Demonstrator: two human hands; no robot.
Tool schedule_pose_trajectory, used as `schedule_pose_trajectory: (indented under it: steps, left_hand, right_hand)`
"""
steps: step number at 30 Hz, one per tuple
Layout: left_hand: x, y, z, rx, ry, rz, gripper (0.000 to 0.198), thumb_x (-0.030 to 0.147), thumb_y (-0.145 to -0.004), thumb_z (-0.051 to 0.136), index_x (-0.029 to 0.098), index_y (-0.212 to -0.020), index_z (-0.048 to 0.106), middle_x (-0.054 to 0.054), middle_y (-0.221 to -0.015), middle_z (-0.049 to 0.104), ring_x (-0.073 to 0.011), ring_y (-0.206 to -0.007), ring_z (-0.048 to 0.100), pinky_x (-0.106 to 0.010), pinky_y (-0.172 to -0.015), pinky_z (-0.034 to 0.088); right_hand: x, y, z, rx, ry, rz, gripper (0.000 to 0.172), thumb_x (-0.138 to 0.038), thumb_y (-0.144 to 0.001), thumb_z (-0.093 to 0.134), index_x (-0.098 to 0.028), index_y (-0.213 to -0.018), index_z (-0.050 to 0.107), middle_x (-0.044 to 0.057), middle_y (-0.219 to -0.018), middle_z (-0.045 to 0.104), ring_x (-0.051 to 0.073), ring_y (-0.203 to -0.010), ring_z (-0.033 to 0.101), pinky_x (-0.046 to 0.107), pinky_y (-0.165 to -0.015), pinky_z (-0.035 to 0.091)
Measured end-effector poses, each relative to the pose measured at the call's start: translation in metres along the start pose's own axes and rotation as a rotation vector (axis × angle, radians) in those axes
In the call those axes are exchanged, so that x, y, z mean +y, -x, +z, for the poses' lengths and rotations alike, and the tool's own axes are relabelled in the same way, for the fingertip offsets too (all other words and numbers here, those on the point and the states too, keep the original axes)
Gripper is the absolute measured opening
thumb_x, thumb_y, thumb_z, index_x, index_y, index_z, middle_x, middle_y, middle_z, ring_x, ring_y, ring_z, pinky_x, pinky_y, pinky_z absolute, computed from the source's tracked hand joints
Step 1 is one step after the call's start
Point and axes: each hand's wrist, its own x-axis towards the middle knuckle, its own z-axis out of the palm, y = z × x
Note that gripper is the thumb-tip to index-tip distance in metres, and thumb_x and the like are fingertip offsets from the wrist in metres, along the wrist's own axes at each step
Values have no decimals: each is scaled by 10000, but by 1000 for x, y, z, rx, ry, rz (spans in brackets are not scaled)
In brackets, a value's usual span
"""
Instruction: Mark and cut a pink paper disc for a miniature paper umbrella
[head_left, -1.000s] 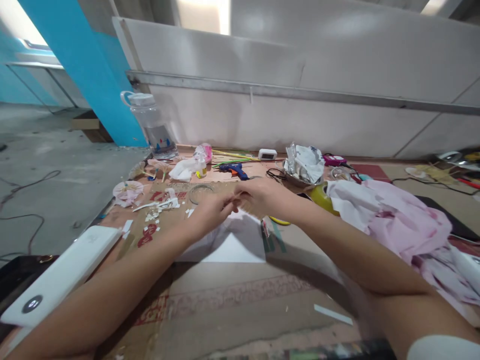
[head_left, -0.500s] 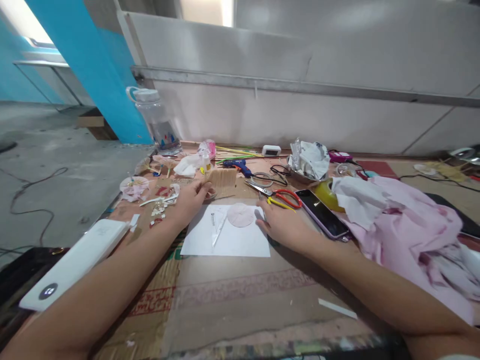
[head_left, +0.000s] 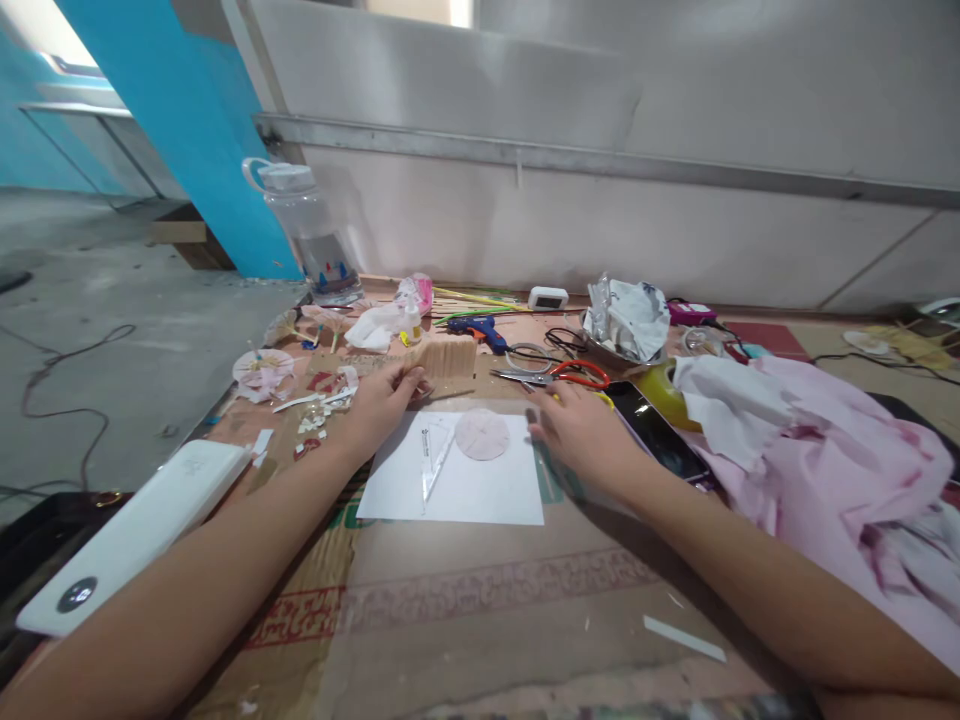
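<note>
My left hand [head_left: 386, 400] is closed in a pinch at the upper left of a white paper sheet [head_left: 480, 500]. Whatever lies between its fingertips is too small to make out; a thin brown stick [head_left: 450, 394] lies just beyond them. My right hand [head_left: 577, 425] is over yellow-handled pliers [head_left: 604, 400], its fingers curled onto them and partly hiding them. Behind it lie scissors with red handles [head_left: 581, 374]. On the sheet rest a clear set square [head_left: 436, 455] and a round pale pink fabric piece [head_left: 482, 434].
A wood-coloured block [head_left: 448, 356], a blue glue gun [head_left: 480, 331] and a bowl [head_left: 634, 362] stand behind. At right are a phone [head_left: 664, 430], yellow tape [head_left: 664, 392] and pink cloth [head_left: 832, 450]. A white power bank [head_left: 142, 530] and water bottle [head_left: 315, 235] are at left.
My right hand has come in over the yellow-handled pliers and now covers more of them. My left hand stays about where it was. The view has shifted slightly.
</note>
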Motion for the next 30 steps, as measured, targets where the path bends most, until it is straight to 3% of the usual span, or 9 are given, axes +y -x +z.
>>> schedule_pose_trajectory:
  steps: [2,5,7,11,21,26,30]
  left_hand:
    - [0,0,1,-4,13,-2,538,701,-889,571,180,-836,693,-72,-840,783,-198,-750,722,-310,-704,577]
    - [3,1,1,0,31,-3,536,702,-883,585,179,-840,698,-71,-846,782,-196,-757,719,-312,-716,582]
    - [4,3,0,6,40,-6,535,698,-886,586,177,-850,700,-72,-851,781,-195,-761,718,-315,-722,585]
    - [4,5,-2,0,53,-13,542,702,-887,590,173,-860,703,-76,-850,780,-198,-765,720,-319,-723,590]
    - [-3,3,1,-13,76,-9,561,730,-871,593,179,-866,700,-72,-850,773,-199,-763,716,-319,-713,580]
    - [0,4,0,-15,65,-6,561,731,-865,598,178,-830,685,-69,-817,765,-198,-735,710,-315,-685,571]
    - [-1,4,0,-17,53,-3,547,717,-875,597,179,-841,690,-69,-828,767,-202,-749,719,-328,-710,581]
  right_hand:
    - [-22,-3,-2,6,-105,-207,500,-383,-993,632,-115,-1414,606,229,-1481,565,357,-1347,551,474,-1125,442]
    - [-59,-12,2,-48,-236,-627,680,-568,-974,603,-237,-1553,472,145,-1680,350,385,-1540,311,605,-1256,212]
    - [-76,-20,11,-98,-302,-715,735,-659,-975,525,-271,-1589,413,111,-1706,304,395,-1577,218,668,-1257,107]
    - [-79,-29,26,-198,-377,-685,787,-687,-998,433,-226,-1628,334,131,-1715,261,397,-1594,164,708,-1242,61]
    - [-26,-12,21,-261,-355,-471,772,-620,-1015,478,-198,-1636,302,127,-1712,245,349,-1614,100,636,-1277,76]
    - [-10,-2,28,-183,-342,-435,760,-627,-1013,482,-214,-1631,325,138,-1716,238,351,-1611,125,656,-1268,49]
    - [-8,4,34,4,-398,-505,749,-576,-994,561,-153,-1591,397,199,-1707,249,332,-1606,169,608,-1282,126]
